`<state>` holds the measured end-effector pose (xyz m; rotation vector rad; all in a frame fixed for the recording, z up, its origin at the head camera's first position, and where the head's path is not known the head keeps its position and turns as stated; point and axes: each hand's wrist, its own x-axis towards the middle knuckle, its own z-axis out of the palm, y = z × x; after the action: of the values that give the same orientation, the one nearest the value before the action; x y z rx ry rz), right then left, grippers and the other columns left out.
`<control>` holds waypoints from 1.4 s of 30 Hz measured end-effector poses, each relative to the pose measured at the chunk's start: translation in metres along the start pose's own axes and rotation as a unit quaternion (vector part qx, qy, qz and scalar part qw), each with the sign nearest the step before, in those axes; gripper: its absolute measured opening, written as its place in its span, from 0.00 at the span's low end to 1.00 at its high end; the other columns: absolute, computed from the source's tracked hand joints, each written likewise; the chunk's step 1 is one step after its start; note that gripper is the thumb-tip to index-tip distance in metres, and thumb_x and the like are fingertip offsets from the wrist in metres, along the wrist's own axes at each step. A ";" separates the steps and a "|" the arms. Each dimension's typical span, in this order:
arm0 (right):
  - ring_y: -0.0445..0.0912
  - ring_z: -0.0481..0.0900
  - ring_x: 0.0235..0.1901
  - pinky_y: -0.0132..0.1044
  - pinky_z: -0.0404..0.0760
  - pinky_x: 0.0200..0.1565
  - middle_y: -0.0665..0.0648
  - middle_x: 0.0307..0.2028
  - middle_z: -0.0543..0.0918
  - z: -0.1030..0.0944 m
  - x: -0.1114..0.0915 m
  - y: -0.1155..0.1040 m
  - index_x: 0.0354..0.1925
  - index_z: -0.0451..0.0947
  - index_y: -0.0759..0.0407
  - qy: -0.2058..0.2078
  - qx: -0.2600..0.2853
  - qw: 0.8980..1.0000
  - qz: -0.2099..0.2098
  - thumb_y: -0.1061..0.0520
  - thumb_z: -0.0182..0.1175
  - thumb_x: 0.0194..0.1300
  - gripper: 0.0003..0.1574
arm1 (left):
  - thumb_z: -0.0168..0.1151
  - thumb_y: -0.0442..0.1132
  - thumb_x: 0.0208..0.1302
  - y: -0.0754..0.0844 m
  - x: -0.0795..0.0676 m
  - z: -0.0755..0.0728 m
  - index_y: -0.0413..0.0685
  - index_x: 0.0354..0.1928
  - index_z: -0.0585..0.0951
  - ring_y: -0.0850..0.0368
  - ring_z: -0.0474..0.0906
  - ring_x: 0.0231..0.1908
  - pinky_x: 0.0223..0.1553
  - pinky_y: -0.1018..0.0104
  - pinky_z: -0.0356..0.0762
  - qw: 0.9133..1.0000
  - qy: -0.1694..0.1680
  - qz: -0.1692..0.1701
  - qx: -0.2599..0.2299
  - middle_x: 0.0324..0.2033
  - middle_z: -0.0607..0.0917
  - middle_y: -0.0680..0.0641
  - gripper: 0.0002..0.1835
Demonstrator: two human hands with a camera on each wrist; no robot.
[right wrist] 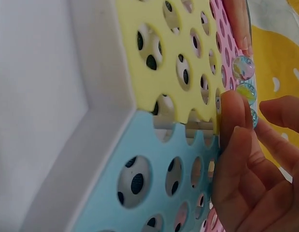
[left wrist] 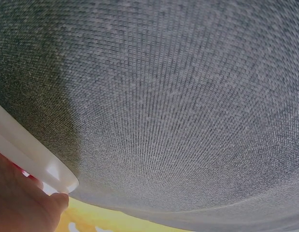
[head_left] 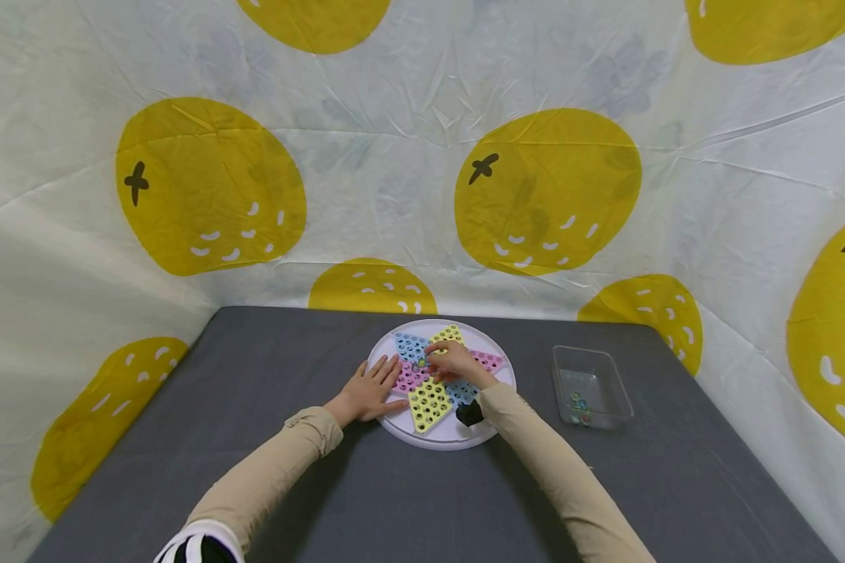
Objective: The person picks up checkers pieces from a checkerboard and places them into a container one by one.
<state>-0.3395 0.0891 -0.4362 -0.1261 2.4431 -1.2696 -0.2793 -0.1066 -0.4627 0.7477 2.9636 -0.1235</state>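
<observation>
A round white game board (head_left: 436, 442) with a star of yellow, pink and blue perforated panels lies on the table. My left hand (head_left: 368, 391) rests at its left rim, fingers spread across the edge and the pink panel (head_left: 410, 378). Over the middle of the star is my right hand (head_left: 456, 361), with bent fingers. Two clear marbles with coloured swirls (right wrist: 243, 67) sit in a row near its fingertips. A further marble (right wrist: 254, 118) shows partly behind the fingers; I cannot tell whether they pinch it.
To the right of the board stands a clear plastic box (head_left: 591, 375) with several marbles (head_left: 579, 407) in its near left corner. Dark grey cloth (head_left: 289, 352) covers the table. A white curtain with yellow fruit shapes (head_left: 380, 180) hangs behind it.
</observation>
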 end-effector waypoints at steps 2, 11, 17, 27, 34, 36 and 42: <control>0.39 0.76 0.15 0.29 0.73 0.19 0.55 0.27 0.82 0.000 0.001 0.000 0.51 0.73 0.57 0.003 -0.001 1.000 0.001 0.56 0.53 0.61 0.19 | 0.36 0.68 0.60 0.000 0.000 0.000 0.48 0.69 0.48 0.51 0.43 0.69 0.65 0.47 0.46 1.000 0.001 0.000 -0.001 0.70 0.47 0.49 0.43; 0.38 0.74 0.12 0.28 0.70 0.16 0.53 0.21 0.80 0.002 0.001 0.001 0.50 0.74 0.57 0.015 0.009 1.000 0.012 0.57 0.53 0.61 0.17 | 0.35 0.68 0.60 0.000 -0.001 0.000 0.47 0.69 0.48 0.51 0.44 0.69 0.65 0.47 0.46 1.000 0.003 0.002 -0.002 0.70 0.47 0.48 0.43; 0.39 0.74 0.11 0.28 0.70 0.15 0.54 0.21 0.80 0.005 -0.001 0.002 0.48 0.74 0.58 0.026 0.027 0.999 0.012 0.58 0.52 0.62 0.15 | 0.36 0.67 0.60 0.001 -0.002 -0.001 0.47 0.69 0.48 0.51 0.44 0.69 0.64 0.47 0.47 1.000 0.002 0.002 -0.004 0.70 0.47 0.48 0.43; 0.39 0.74 0.11 0.29 0.71 0.15 0.55 0.21 0.80 0.005 -0.003 0.004 0.48 0.73 0.60 0.026 0.050 0.998 0.001 0.59 0.53 0.62 0.15 | 0.37 0.67 0.61 0.002 -0.003 -0.003 0.46 0.69 0.49 0.50 0.44 0.69 0.65 0.46 0.46 1.000 0.002 0.001 -0.010 0.70 0.48 0.47 0.42; 0.40 0.76 0.14 0.29 0.73 0.18 0.56 0.23 0.80 0.004 -0.007 0.003 0.48 0.73 0.60 0.026 0.051 0.998 0.004 0.58 0.53 0.62 0.15 | 0.36 0.68 0.60 0.002 -0.002 -0.002 0.47 0.69 0.47 0.51 0.43 0.69 0.65 0.47 0.45 1.000 -0.004 -0.002 -0.002 0.70 0.46 0.49 0.43; 0.40 0.76 0.15 0.30 0.73 0.19 0.57 0.25 0.81 0.003 -0.008 0.003 0.48 0.73 0.60 0.025 0.051 0.998 0.001 0.58 0.54 0.61 0.16 | 0.36 0.68 0.60 0.001 -0.001 -0.001 0.47 0.69 0.47 0.51 0.43 0.69 0.65 0.47 0.45 1.000 -0.003 -0.002 -0.001 0.70 0.46 0.49 0.43; 0.40 0.76 0.16 0.31 0.72 0.19 0.58 0.27 0.82 0.002 -0.013 0.004 0.47 0.73 0.60 0.016 0.045 0.999 -0.018 0.57 0.54 0.61 0.16 | 0.36 0.67 0.61 0.001 -0.002 -0.002 0.47 0.69 0.47 0.51 0.43 0.69 0.65 0.47 0.45 1.000 0.000 0.001 -0.006 0.70 0.47 0.48 0.43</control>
<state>-0.3261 0.0932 -0.4368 -0.1255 2.4156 -1.4053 -0.2772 -0.1062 -0.4611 0.7503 2.9614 -0.1064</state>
